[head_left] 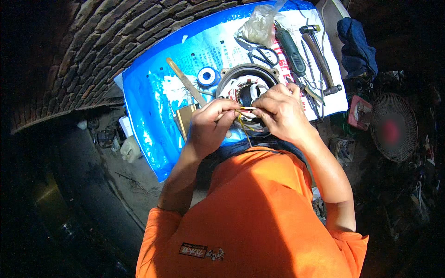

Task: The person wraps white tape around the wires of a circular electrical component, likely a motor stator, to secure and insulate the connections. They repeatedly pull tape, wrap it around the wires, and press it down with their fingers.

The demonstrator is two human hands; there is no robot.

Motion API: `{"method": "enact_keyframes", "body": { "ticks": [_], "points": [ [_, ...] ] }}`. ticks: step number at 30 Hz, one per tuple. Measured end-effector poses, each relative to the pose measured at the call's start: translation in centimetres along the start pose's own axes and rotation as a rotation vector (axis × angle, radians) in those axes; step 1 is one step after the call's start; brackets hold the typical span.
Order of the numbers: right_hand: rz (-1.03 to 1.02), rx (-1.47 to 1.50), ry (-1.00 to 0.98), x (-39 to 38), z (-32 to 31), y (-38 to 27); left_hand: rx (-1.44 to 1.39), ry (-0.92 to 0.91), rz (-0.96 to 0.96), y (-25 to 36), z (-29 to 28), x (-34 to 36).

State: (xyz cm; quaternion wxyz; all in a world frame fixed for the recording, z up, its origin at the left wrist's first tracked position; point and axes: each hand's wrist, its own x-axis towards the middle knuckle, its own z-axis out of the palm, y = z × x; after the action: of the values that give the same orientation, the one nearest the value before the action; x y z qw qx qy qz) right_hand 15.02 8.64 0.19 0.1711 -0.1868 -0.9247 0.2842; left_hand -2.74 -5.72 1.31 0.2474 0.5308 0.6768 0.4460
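Note:
A round motor stator (223,83) with a dark metal housing and pale windings sits at the near edge of the table. Over its near side, my left hand (211,124) pinches thin yellow wire (241,121), whose loose strands hang down toward my shirt. From the other side, my right hand (283,111) is closed with thumb and fingertips on the same wire, close to a short white piece that looks like sleeving (247,111). Only a small gap separates the two hands. They hide part of the stator's rim and windings.
Left of the stator are a blue-and-white spool (208,77), a wooden-handled flat tool (185,81) and a brown block (185,118). Beyond it lie scissors (263,56), a plastic bag (257,25), a green power tool (289,48) and a hammer (321,60). A fan (394,127) stands right.

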Motion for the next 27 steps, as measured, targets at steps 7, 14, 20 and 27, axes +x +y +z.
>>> {"method": "enact_keyframes", "body": {
  "ticks": [7,14,20,27],
  "points": [
    [0.015,0.104,-0.015,0.0,-0.6,-0.4,-0.020,-0.050,-0.076,1.0,0.7,0.4],
    [0.014,0.132,-0.021,0.0,-0.5,-0.5,0.024,-0.018,-0.016,0.7,1.4,0.3],
    [-0.019,-0.021,0.080,-0.2,1.0,-0.7,0.132,0.010,0.085,0.9,2.0,0.5],
    [-0.060,0.068,0.010,-0.3,0.3,0.6,0.033,0.038,-0.072,1.1,2.1,0.5]
  ]
}}
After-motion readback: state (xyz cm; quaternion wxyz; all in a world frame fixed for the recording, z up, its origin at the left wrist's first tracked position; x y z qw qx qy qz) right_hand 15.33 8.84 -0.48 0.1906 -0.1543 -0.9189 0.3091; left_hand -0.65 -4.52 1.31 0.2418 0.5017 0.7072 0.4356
